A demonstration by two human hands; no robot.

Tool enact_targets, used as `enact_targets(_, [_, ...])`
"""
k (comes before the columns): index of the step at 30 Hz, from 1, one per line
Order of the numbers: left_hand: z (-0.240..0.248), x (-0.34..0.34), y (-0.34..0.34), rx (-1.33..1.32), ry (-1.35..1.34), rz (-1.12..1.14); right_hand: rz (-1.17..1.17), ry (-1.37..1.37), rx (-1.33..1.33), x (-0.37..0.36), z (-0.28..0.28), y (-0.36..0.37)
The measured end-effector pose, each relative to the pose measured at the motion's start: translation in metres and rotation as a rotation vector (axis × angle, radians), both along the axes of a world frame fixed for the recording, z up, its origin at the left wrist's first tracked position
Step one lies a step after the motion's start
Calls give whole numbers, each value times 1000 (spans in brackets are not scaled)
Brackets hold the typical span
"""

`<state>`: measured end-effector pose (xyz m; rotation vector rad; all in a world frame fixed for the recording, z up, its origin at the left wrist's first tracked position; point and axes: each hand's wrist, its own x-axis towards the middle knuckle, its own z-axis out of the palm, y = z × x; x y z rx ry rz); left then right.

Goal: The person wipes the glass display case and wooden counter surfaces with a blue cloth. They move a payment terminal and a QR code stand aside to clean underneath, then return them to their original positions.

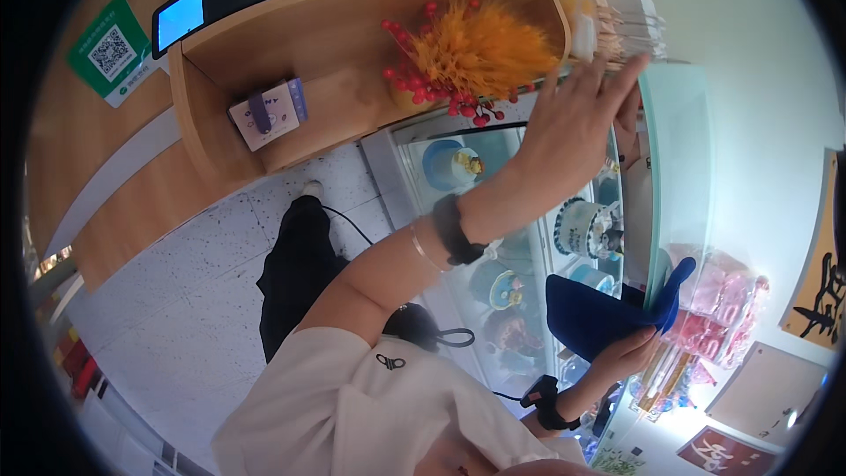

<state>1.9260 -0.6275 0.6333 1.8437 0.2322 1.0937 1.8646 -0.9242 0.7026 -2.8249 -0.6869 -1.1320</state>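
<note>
My left hand reaches across to the far end of the glass display case, its fingers stretched out beside the top edge of the glass panel. Nothing shows in that hand, and whether the fingertips touch the glass I cannot tell. Nearer to me, my right hand holds a dark blue cloth. The cloth is draped over the edge of the glass, part hanging on the case side and part lying beyond it. Decorated cakes, one white and blue, stand on shelves behind the glass.
A wooden counter at the far left bears orange dried grass with red berries and a small box. White packages are stacked past my left hand. Pink bags lie by the cloth. A thin cable runs near my leg.
</note>
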Motion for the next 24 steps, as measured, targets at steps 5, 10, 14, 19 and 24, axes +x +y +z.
enact_targets(5, [3,-3,-1,-171,-59,-200,-87,25,21,-51,-10,-94])
enact_targets(10, [7,-4,-12,-167,2,-82,-83,28,0,-88,0,-169])
enact_targets(14, [9,-4,-12,39,166,144,-131,-10,-7,-107,-8,-255])
enact_targets(19, [8,-19,-46,239,46,165,-233,-113,-10,-139,-24,-354])
enact_targets(24, [9,-27,-71,141,-53,66,-164,-406,-5,-159,-47,-440])
